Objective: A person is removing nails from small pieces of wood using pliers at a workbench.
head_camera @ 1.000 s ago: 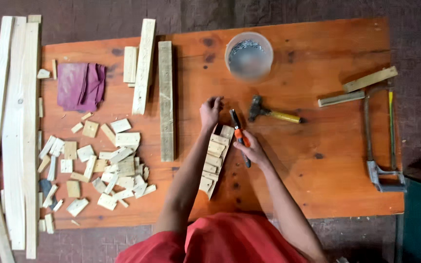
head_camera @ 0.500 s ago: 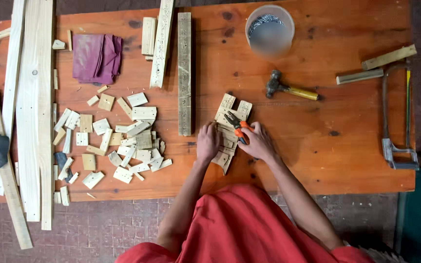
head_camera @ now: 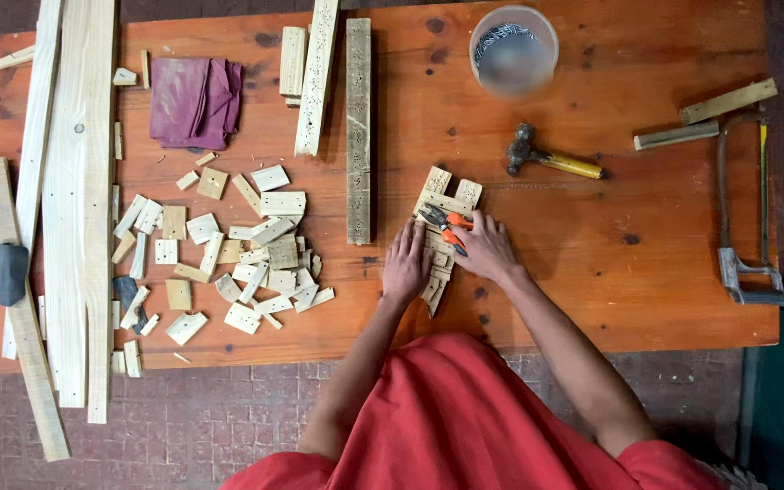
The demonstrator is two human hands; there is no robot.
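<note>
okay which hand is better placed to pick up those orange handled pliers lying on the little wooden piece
The right hand, probably. It lies beside the orange-handled pliers, fingers touching the handles, on the small assembled strip of pale wooden blocks. The left hand rests flat on the strip's other edge, farther from the handles.

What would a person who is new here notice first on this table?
Probably the two hands, left hand and right hand, pressing on a small wooden assembly at the middle of the orange table, with orange-handled pliers there. Left of them lies a heap of small wood offcuts; a hammer lies just beyond.
</note>
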